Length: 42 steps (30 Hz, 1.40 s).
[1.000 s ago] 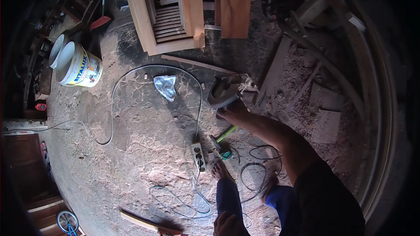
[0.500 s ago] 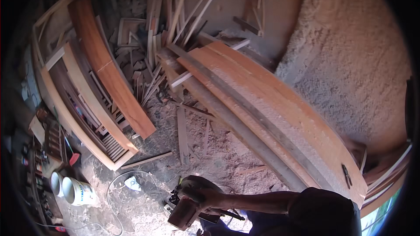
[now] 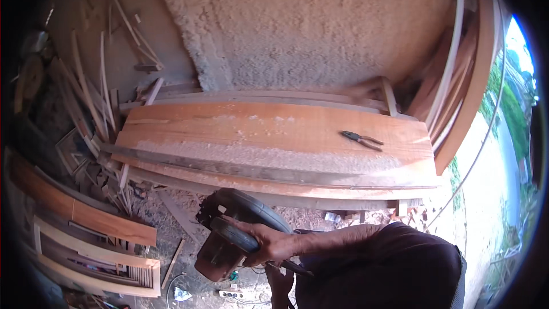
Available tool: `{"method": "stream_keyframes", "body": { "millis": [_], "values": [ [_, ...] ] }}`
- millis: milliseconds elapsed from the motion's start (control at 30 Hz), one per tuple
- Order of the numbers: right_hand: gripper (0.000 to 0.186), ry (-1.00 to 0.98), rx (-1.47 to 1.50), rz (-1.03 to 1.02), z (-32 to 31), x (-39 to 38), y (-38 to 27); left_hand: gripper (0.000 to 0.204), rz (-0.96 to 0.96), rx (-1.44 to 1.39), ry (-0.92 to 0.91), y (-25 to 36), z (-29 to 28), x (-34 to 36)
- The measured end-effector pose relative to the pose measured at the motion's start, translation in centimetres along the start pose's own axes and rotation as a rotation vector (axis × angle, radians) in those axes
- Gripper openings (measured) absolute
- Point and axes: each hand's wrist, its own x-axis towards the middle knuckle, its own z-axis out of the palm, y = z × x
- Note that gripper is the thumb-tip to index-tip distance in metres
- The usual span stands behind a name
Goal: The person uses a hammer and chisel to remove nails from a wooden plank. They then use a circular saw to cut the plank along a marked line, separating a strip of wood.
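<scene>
Well, the right forearm (image 3: pixel 337 241) reaches in from three o'clock — the right hand's (image 3: pixel 270 244) fingers clamped on the saw (image 3: pixel 231 233), its bulk at nine o'clock. The left hand (image 3: pixel 279 281) sits at six — fingers' state, I cannot tell.

Right hand (image 3: pixel 267 245) in a curled grip, left hand (image 3: pixel 278 281) just below.

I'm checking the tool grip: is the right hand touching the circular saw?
Touching. The head view shows the right hand wrapped around the dark curved handle of the circular saw.
</scene>
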Motion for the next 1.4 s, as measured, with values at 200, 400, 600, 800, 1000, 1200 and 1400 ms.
{"method": "stream_keyframes", "body": {
  "millis": [200,400,600,800,1000,1200,1400],
  "values": [
    [0.107,0.281,-0.122,-0.163,-2.9,-11.5,-4.0,0.037,0.138,-0.530,-0.257,4.7,8.1,-0.1],
    [0.100,0.552,-0.002,-0.130,-4.1,-22.6,-9.0,0.037,0.047,-0.198,-0.549,7.8,9.5,-0.8],
    [0.097,0.780,0.020,-0.088,-5.5,-33.2,-12.4,0.047,0.303,0.025,-0.616,9.5,12.1,-0.1],
    [0.065,1.077,-0.011,-0.172,-7.3,-43.5,-12.4,0.033,0.113,0.047,-0.289,13.4,16.1,7.9],
    [0.051,1.248,-0.060,-0.169,-9.3,-55.0,-11.3,0.035,-0.071,-0.099,0.086,24.0,26.7,26.2],
    [0.045,1.381,-0.041,-0.064,-10.3,-65.3,-11.1,0.087,-0.229,0.253,0.229,29.8,38.3,33.2],
    [0.055,1.486,-0.071,-0.060,-12.0,-72.1,-10.7,0.097,-0.250,0.152,0.297,30.1,42.3,36.4]
  ]
}}
